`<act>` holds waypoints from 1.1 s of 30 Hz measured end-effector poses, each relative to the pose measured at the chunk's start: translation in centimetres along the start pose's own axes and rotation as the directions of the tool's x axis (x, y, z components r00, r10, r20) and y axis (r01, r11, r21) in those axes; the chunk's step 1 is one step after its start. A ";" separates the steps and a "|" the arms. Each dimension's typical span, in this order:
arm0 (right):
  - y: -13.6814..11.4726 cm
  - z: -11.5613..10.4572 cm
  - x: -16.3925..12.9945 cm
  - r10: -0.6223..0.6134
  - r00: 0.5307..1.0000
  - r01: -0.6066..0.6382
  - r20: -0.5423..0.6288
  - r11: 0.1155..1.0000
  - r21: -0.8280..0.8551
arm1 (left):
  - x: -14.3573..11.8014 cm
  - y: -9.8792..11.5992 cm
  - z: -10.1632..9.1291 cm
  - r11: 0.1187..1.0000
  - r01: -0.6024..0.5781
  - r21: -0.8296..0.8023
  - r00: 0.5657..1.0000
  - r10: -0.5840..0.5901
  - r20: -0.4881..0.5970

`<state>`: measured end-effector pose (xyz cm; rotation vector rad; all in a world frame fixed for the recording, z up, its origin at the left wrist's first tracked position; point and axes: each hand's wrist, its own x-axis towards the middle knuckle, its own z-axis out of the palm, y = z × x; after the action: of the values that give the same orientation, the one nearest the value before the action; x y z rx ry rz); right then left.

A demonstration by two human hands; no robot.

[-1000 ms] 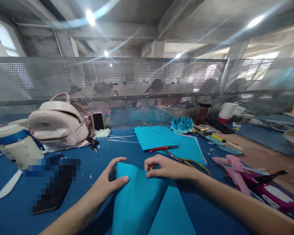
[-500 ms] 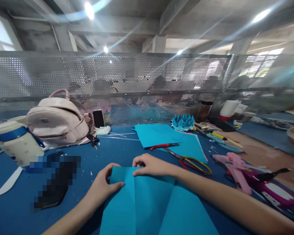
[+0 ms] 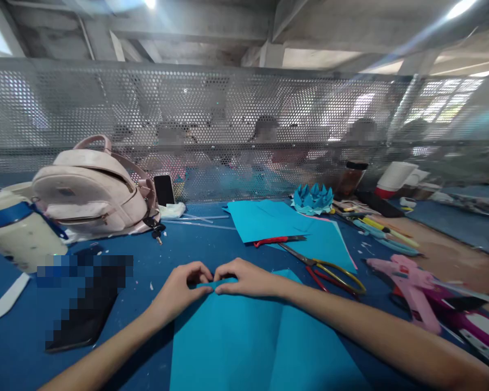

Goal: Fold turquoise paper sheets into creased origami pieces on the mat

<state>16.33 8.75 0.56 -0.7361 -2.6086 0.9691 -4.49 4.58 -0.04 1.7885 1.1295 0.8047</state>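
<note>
Through my feed, the perforated metal screen (image 3: pixel 212 103) closes off the far side, and below it the blue table (image 3: pixel 146 369) gives the hands a flat surface. The large turquoise sheet (image 3: pixel 228 336) lies nearest me, its far edge lifted a little; I judge both hands meet there to control that edge evenly. A soft crease runs lengthwise through its smooth, matte paper. The pale, soft-sided backpack (image 3: pixel 92 190) slumps at far left, probably parked clear of the work. Loose blue sheets (image 3: pixel 264 217) overlap flat beyond the hands, presumably within reach. A pink plastic glue gun (image 3: pixel 409 277) rests on the right; metal scissors (image 3: pixel 309 262) with looped handles lie by the loose sheets. The left hand (image 3: pixel 183 285) and right hand (image 3: pixel 246 277) each pinch the turquoise edge between thumb and fingers, tips nearly touching. Smallest is a spiky folded-paper ring (image 3: pixel 313 199), beside the loose sheets' far right corner.
</note>
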 end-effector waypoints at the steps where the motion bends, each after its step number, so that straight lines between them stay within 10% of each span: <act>1: 0.3 0.3 -0.1 -0.001 1.000 0.001 -0.019 1.000 0.017 | -0.1 -0.2 0.1 1.000 0.005 -0.008 1.000 -0.005 -0.009; 33: 1.5 1.2 -0.1 0.021 0.993 -0.005 -0.116 0.990 0.141 | 0.2 -0.8 1.1 0.986 0.098 -0.133 0.987 -0.114 -0.115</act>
<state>16.42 9.02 -1.36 -0.7517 -2.4105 1.0669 -3.78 4.57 -1.20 1.5787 1.2148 0.9112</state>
